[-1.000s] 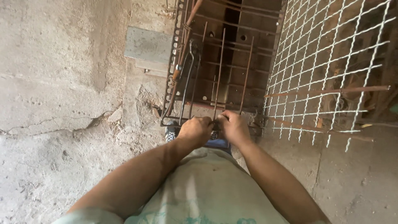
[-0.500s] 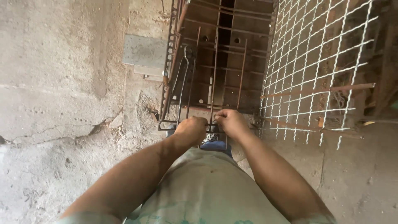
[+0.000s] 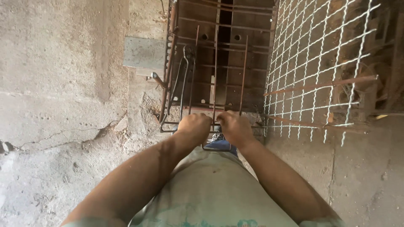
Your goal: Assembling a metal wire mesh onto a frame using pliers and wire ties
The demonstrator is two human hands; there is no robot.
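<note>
A rusty rebar cage of long bars and square ties stretches away from me over a dark gap. My left hand and my right hand sit close together at its near end, fingers curled around the bars where a long bar crosses the nearest tie. What the fingers pinch is hidden; thin wire ends show just below the hands. A dark hooked tool hangs on the cage to the left.
A white wire mesh panel leans over rusty bars on the right. A grey concrete block lies left of the cage. Cracked concrete floor spreads to the left, and a blue shoe shows under the hands.
The view has shifted slightly, so the cage and hands sit a little lower and further left. Both hands stay together at the same joint.
</note>
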